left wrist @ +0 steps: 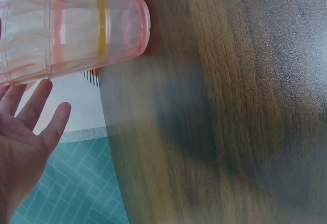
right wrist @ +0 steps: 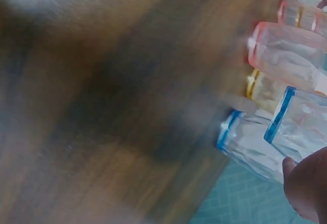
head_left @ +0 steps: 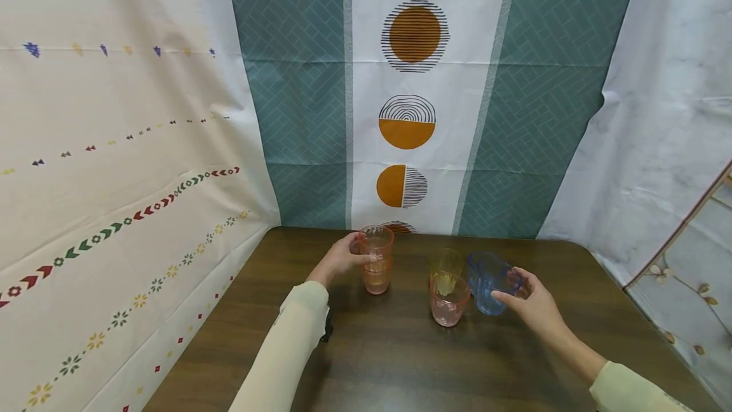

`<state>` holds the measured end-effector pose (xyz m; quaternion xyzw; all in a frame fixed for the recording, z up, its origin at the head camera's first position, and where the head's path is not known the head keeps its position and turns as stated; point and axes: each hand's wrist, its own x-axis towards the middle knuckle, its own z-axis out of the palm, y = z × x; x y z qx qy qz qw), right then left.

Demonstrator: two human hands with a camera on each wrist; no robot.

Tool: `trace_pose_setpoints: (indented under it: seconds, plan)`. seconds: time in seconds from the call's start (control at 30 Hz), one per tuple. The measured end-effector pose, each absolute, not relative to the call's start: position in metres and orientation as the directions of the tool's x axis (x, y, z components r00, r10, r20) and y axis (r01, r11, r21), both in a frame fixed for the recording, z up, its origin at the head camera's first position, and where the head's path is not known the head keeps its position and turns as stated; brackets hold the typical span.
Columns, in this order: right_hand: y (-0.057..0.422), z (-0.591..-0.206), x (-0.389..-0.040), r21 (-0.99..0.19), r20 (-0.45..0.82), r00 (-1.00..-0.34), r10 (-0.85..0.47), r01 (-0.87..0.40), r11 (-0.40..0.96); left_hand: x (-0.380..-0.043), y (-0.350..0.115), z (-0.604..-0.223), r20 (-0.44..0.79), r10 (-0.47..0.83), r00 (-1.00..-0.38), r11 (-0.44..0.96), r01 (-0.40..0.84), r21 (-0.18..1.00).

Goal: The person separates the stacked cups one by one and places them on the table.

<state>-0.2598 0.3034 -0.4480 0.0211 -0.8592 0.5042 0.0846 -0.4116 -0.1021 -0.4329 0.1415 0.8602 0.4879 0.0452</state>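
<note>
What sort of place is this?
Perhaps a makeshift, screened-off corner indoors, though the wider room is hidden: patterned cloths hang behind and beside a wood-grained table with coloured cups.

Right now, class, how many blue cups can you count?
2: one blue cup in the right hand, the other blue cup close by on the table. None appears hidden.

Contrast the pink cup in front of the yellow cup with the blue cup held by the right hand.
The front pink cup has a pink tint, the held blue cup a blue one. The right hand grips the held blue cup; no hand touches the front pink cup, which stands on the table. Both are see-through.
</note>
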Motion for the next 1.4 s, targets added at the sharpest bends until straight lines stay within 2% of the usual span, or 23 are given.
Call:
trace_pose_setpoints:
  seconds: [0.8,1.13,1.4]
  plan:
    - [0.305,-0.489,-0.264,-0.869,0.057,-0.997,0.061,-0.020,0.495,-0.414,-0.103,-0.434,0.038,0.281,-0.959,0.487,0.176,0.855]
    - [0.302,-0.496,-0.262,-0.884,0.087,-0.996,0.031,-0.063,0.463,-0.413,-0.104,-0.434,0.058,0.296,-0.953,0.492,0.204,0.846]
    - [0.306,-0.490,-0.259,-0.882,0.055,-0.998,-0.011,-0.053,0.469,-0.411,-0.102,-0.433,0.074,0.304,-0.950,0.470,0.217,0.855]
